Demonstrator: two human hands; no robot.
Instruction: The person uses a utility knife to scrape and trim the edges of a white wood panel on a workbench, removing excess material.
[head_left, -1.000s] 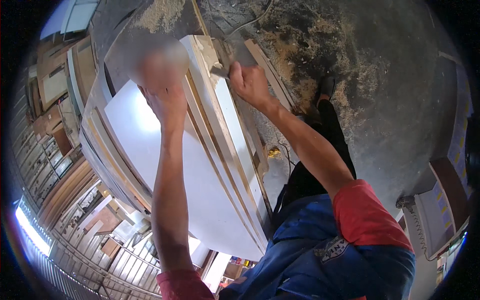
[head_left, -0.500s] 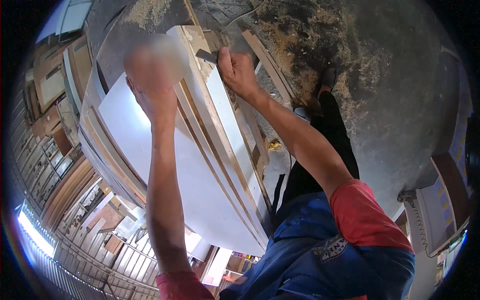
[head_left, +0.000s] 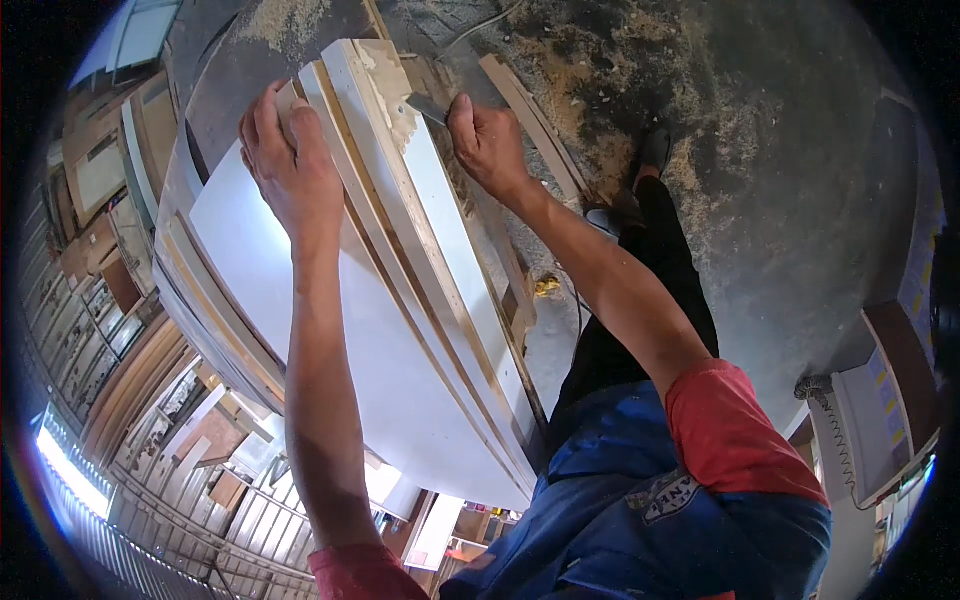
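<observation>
A thick white panel [head_left: 395, 215] with wooden edge strips stands slanting in front of me, its far end near my hands. My left hand [head_left: 295, 160] is closed over the far end of a board [head_left: 288, 98] beside it, fingers bent over the edge and thumb on the near side. A flat grey metal blade [head_left: 428, 108] sticks out leftward from my closed right hand [head_left: 492, 145], its handle hidden in my fist. The blade's tip lies at a beige, uneven patch [head_left: 392, 90] on the panel's end, where pale wood or filler shows.
Large white sheets [head_left: 235, 215] lean at the left, with wooden boards [head_left: 150, 385] stacked beyond. On the right, narrow brown strips [head_left: 535, 125] lie on the dark floor [head_left: 770, 250] among sawdust [head_left: 590, 80]. A coiled cable [head_left: 840, 430] hangs at the far right.
My right hand and the blade have moved slightly right and down. The panel's far end has shifted a little left and up. My left hand, blurred before, now shows clearly on the board end.
</observation>
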